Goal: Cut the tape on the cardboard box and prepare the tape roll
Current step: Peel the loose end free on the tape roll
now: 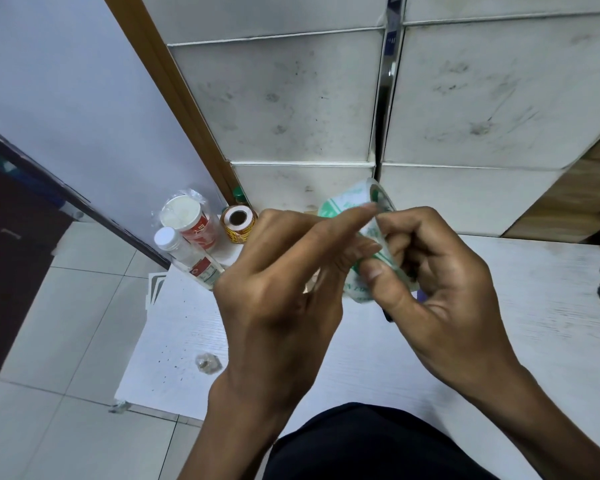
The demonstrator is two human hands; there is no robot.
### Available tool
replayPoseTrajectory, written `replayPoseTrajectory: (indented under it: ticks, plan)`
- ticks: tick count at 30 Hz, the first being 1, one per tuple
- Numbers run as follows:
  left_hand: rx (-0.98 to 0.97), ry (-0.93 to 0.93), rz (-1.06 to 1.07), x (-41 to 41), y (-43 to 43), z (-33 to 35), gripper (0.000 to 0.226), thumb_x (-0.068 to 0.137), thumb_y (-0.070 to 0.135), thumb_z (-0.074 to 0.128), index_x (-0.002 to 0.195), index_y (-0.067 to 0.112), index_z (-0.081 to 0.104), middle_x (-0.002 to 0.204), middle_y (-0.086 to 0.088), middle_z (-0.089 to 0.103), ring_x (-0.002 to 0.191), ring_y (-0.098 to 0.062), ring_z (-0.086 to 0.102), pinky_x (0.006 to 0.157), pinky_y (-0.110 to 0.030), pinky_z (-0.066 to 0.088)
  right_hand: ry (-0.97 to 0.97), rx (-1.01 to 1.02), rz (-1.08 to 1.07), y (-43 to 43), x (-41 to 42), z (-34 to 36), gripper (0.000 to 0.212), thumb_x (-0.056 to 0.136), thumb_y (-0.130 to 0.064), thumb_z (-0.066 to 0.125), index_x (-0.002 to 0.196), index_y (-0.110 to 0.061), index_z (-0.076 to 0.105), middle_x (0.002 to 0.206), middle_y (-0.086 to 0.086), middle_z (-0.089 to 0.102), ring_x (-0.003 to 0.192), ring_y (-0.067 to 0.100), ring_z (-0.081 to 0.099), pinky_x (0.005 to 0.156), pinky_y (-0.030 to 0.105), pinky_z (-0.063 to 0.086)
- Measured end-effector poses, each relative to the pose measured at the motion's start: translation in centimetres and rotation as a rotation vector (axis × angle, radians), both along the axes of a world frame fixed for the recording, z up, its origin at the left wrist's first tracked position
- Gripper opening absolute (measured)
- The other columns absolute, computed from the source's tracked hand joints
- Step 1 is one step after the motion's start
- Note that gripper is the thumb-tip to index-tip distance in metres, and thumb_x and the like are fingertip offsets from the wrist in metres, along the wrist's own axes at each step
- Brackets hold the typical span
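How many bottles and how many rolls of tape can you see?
White-capped bottles: 2, the big one and the small one
Tape rolls: 2, the green-and-white tape roll in both hands and the yellow tape roll on the white table
Total: 4

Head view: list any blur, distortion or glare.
Head view: motion blur smears the left hand fingertips and the tape roll held in the right hand; wide-angle distortion bends the wall panels and door frame; lighting is soft and even, with no strong glare.
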State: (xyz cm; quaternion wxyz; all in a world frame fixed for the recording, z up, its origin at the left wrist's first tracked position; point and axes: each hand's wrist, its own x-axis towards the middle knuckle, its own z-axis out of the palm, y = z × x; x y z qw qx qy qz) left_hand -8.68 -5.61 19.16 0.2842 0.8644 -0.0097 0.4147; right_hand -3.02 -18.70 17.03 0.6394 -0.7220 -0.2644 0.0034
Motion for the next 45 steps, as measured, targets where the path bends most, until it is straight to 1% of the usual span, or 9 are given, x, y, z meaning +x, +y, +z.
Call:
replayPoseTrajectory:
  ticks: [6,11,17,21,29,35,38,42,45]
  plan:
    - [0.064,-0.018,-0.004,0.1,0.2,0.5,0.006,0.088,0.007,0.078,0.094,0.009,0.08,0.085,-0.005,0.073,0.078,-0.021,0.069,0.073,-0.023,0.051,0.025,0.059,0.022,0.2,0.1,0.3,0.025,0.083,-0.03,0.059,0.103,-0.014,0.059,0.07,-0.006,0.047,0.058,0.021,0.049,0.054,0.029,0.045]
    - [0.068,0.01,-0.011,-0.1,0.4,0.8,0.003,0.087,0.006,0.079,0.087,0.009,0.079,0.084,-0.002,0.074,0.077,-0.02,0.069,0.073,-0.021,0.05,0.019,0.016,0.04,0.1,0.0,0.3,0.022,0.083,-0.031,0.059,0.101,-0.018,0.059,0.073,-0.001,0.047,0.06,0.022,0.049,0.053,0.031,0.045]
    - [0.05,0.031,-0.009,-0.1,0.3,1.0,0.006,0.085,0.003,0.08,0.084,0.009,0.079,0.079,-0.002,0.073,0.072,-0.021,0.068,0.067,-0.029,0.051,0.008,-0.007,0.048,0.0,-0.2,0.0,0.019,0.084,-0.029,0.058,0.099,-0.018,0.058,0.073,-0.001,0.046,0.061,0.018,0.048,0.056,0.028,0.045]
    - [0.044,0.008,0.015,-0.4,-0.1,0.1,0.007,0.085,0.0,0.079,0.083,0.006,0.079,0.08,-0.003,0.073,0.075,-0.02,0.066,0.072,-0.023,0.05,0.02,-0.016,0.035,0.0,-0.4,-0.3,0.021,0.083,-0.031,0.059,0.099,-0.017,0.057,0.074,-0.001,0.046,0.061,0.018,0.049,0.056,0.025,0.045]
    - [-0.041,-0.017,0.029,-0.7,0.0,-0.1,0.015,0.085,0.004,0.081,0.098,0.009,0.078,0.089,-0.004,0.074,0.083,-0.02,0.07,0.076,-0.024,0.053,-0.067,-0.047,0.029,0.4,-0.2,0.3,0.017,0.083,-0.029,0.057,0.099,-0.027,0.054,0.079,-0.007,0.047,0.068,0.011,0.049,0.062,0.018,0.044]
    - [-0.022,-0.006,0.026,-0.7,0.1,0.0,0.007,0.085,0.003,0.081,0.09,0.007,0.079,0.091,-0.001,0.076,0.087,-0.02,0.072,0.081,-0.027,0.054,-0.002,-0.026,0.041,0.6,-0.2,0.0,0.017,0.082,-0.032,0.058,0.098,-0.025,0.057,0.075,-0.01,0.048,0.064,0.014,0.05,0.058,0.026,0.046]
    - [-0.034,0.077,-0.017,-0.7,0.8,0.7,0.006,0.084,0.006,0.082,0.087,0.009,0.078,0.087,0.001,0.075,0.082,-0.017,0.069,0.076,-0.027,0.053,-0.021,-0.063,0.052,0.6,-0.3,-0.2,0.019,0.083,-0.032,0.058,0.098,-0.021,0.057,0.077,-0.003,0.049,0.067,0.018,0.052,0.062,0.025,0.047]
    - [-0.019,0.201,-0.089,-0.1,2.0,1.7,0.01,0.083,0.003,0.081,0.083,0.01,0.075,0.082,0.002,0.069,0.074,-0.014,0.063,0.067,-0.029,0.05,-0.059,-0.12,0.08,0.6,-0.3,-0.5,0.019,0.084,-0.029,0.058,0.101,-0.022,0.057,0.081,-0.001,0.049,0.07,0.016,0.05,0.063,0.015,0.042]
    - [0.123,0.223,-0.11,0.3,2.3,1.8,0.014,0.083,-0.006,0.073,0.086,0.008,0.073,0.082,-0.003,0.066,0.072,-0.019,0.06,0.061,-0.033,0.048,-0.045,-0.138,0.112,0.7,-0.3,-0.5,0.019,0.084,-0.031,0.057,0.099,-0.02,0.058,0.08,0.002,0.049,0.069,0.017,0.049,0.061,0.014,0.04]
